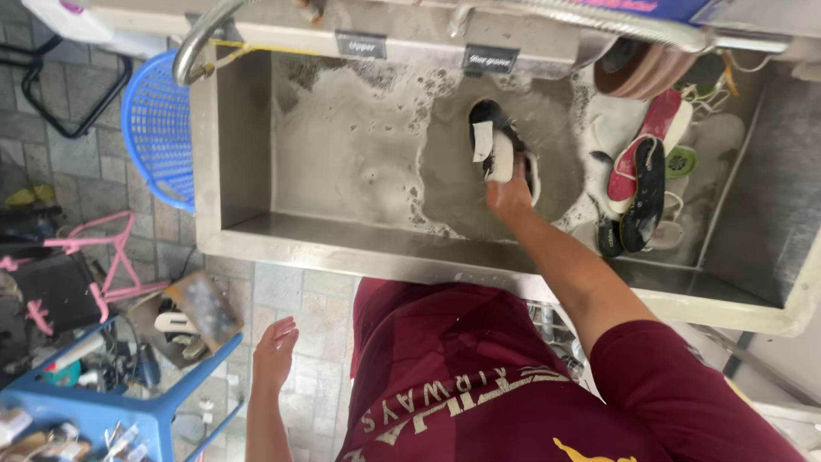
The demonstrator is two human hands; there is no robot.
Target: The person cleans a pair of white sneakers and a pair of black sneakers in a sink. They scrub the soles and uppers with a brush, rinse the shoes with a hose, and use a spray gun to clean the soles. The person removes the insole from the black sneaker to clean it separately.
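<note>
Steel sink (256, 227), soapy water inside. Black-and-white shoe (500, 150) lies mid-basin. Right end: pile of shoes and insoles (641, 192). Tiled floor (291, 299) near left carries blue stool (128, 411), blue basket (158, 124) farther back.

A person wears a maroon short-sleeved shirt (462, 368) with pale block lettering (plus a small yellow mark); both forearms are bare.

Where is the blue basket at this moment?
In the head view, the blue basket stands on the tiled floor at upper left, against the outer left wall of the sink.
</note>
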